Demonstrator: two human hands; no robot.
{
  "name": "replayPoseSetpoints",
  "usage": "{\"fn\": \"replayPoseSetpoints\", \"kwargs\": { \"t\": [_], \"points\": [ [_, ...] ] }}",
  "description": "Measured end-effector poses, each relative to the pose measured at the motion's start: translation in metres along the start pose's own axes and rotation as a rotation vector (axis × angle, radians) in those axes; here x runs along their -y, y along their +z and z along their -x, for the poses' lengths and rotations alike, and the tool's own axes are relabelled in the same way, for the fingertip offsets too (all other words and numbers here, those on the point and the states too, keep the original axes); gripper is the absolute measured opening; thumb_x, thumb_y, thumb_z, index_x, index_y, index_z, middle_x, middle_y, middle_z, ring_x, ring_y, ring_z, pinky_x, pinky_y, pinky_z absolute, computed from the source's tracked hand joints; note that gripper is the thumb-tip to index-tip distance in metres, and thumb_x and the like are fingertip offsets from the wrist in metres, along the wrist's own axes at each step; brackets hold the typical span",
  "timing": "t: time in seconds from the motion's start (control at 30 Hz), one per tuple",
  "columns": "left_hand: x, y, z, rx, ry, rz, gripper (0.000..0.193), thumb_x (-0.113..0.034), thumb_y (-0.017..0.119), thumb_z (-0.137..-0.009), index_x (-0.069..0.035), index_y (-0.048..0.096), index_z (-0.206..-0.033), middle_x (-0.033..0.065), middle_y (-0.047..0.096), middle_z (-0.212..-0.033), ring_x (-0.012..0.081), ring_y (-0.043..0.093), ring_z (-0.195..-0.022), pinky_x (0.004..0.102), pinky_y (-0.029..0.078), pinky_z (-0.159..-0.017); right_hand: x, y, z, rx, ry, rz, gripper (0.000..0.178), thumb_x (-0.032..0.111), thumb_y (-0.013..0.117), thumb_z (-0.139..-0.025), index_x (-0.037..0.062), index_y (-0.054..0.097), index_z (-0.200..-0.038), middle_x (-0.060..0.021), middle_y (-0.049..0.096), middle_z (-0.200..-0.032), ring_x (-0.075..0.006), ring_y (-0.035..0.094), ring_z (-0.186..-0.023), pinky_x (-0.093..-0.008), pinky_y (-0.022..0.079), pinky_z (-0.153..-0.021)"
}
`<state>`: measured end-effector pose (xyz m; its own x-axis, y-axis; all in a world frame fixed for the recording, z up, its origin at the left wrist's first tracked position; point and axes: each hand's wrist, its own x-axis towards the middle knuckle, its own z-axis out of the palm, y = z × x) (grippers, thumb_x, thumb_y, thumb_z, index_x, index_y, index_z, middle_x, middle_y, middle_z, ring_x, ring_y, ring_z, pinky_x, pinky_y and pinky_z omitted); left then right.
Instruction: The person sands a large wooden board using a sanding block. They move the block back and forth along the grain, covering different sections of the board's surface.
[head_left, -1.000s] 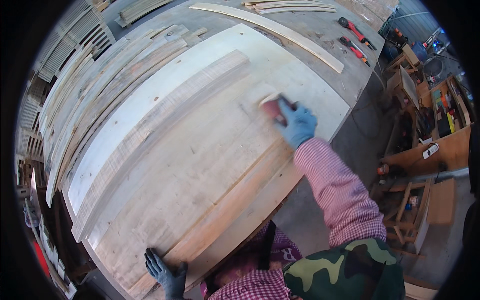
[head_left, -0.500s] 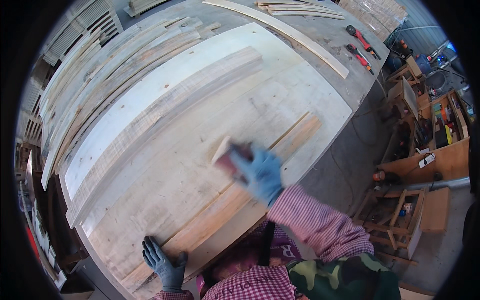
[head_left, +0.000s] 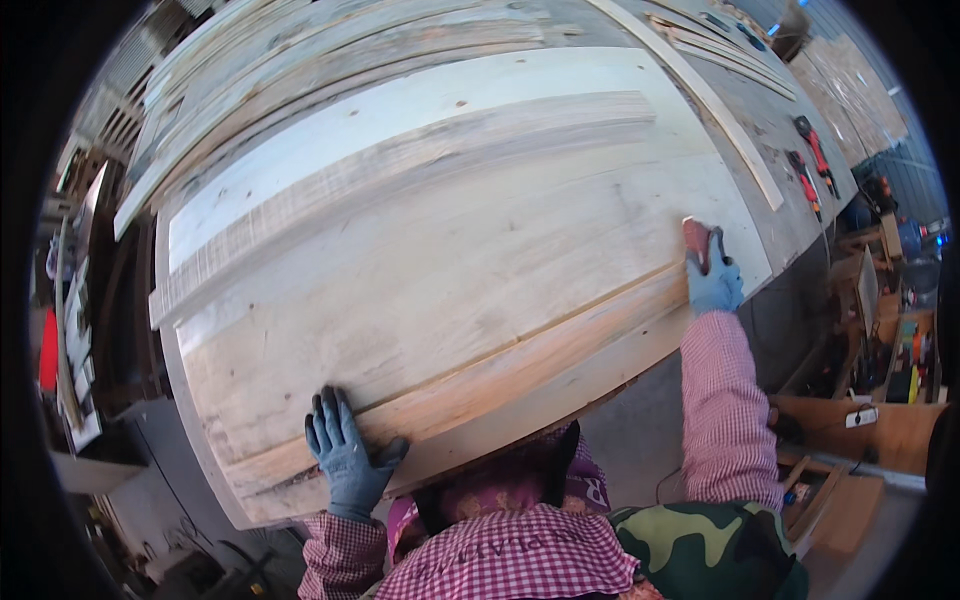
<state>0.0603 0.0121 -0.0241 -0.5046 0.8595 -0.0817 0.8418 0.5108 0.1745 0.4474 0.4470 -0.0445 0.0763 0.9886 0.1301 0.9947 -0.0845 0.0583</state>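
Observation:
My left hand (head_left: 350,462), in a blue-grey glove, lies with its fingers stretched out and thumb spread on the left part of a long wooden board (head_left: 540,368) along the near edge of the table. My right hand (head_left: 716,285), gloved in light blue, grips a reddish-brown sanding block (head_left: 696,237) at the board's right end. Beyond the board stretches a pale, smudged wooden panel (head_left: 430,290). A thick light plank (head_left: 400,160) lies across the panel's far side.
Several rough planks (head_left: 330,60) are piled at the far left. A narrow strip of wood (head_left: 700,95) lies at the far right, with two red-and-black power tools (head_left: 818,150) beyond it. Wooden crates and shelving (head_left: 890,350) stand on the floor to the right.
My right hand has swept the sanding block from the middle of the work to the board's right end. My left hand stays on the board; the whole view has turned and shifted.

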Motion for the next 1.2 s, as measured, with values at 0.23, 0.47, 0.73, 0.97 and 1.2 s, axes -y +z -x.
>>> {"fn": "replayPoseSetpoints", "kwargs": {
  "t": [0.23, 0.47, 0.73, 0.97, 1.2],
  "points": [
    [0.002, 0.001, 0.001, -0.018, -0.006, 0.004, 0.111, -0.061, 0.072, -0.077, 0.005, 0.025, -0.154, 0.0257, 0.027, -0.159, 0.0418, 0.022, -0.149, 0.0555, 0.016, -0.120, 0.160, -0.086, 0.237, 0.247, -0.703, -0.483, 0.066, 0.040, 0.073, -0.084, 0.0255, 0.050, -0.144, -0.0255, 0.052, -0.129, -0.0403, 0.059, -0.102, -0.0504, 0.050, -0.082],
    [0.012, -0.005, 0.007, -0.054, 0.019, 0.087, 0.113, -0.058, 0.076, -0.074, 0.005, 0.026, -0.153, 0.0251, 0.029, -0.158, 0.0424, 0.024, -0.148, 0.0544, 0.017, -0.119, 0.160, -0.084, 0.239, 0.117, -0.881, -0.500, 0.073, 0.039, 0.077, -0.077, 0.0276, 0.051, -0.144, -0.0234, 0.054, -0.121, -0.0401, 0.059, -0.100, -0.0518, 0.051, -0.080],
    [0.071, -0.007, 0.039, -0.019, 0.015, -0.025, 0.118, -0.054, 0.080, -0.071, 0.004, 0.020, -0.155, 0.0252, 0.022, -0.160, 0.0455, 0.018, -0.149, 0.0557, 0.014, -0.121, 0.072, -0.036, 0.119, -0.051, -0.081, -0.066, 0.075, 0.045, 0.072, -0.084, 0.0249, 0.044, -0.150, -0.0219, 0.058, -0.114, -0.0389, 0.062, -0.094, -0.0498, 0.052, -0.079],
    [0.064, -0.012, 0.030, -0.017, 0.018, -0.005, 0.122, -0.056, 0.082, -0.067, 0.004, 0.021, -0.154, 0.0272, 0.025, -0.158, 0.0447, 0.021, -0.148, 0.0556, 0.015, -0.120, 0.223, -0.100, 0.321, 0.127, -0.987, -0.370, 0.073, 0.048, 0.072, -0.082, 0.0305, 0.047, -0.148, -0.0244, 0.050, -0.134, -0.0394, 0.055, -0.106, -0.0544, 0.046, -0.085],
    [0.109, -0.016, 0.044, -0.076, 0.007, -0.019, 0.116, -0.061, 0.079, -0.067, -0.002, 0.029, -0.154, 0.0238, 0.033, -0.156, 0.0437, 0.028, -0.145, 0.0554, 0.020, -0.119, 0.187, -0.092, 0.265, 0.199, -1.028, -0.494, 0.073, 0.041, 0.076, -0.080, 0.0257, 0.050, -0.146, -0.0224, 0.052, -0.129, -0.0404, 0.056, -0.108, -0.0515, 0.049, -0.088]
  ]
}}
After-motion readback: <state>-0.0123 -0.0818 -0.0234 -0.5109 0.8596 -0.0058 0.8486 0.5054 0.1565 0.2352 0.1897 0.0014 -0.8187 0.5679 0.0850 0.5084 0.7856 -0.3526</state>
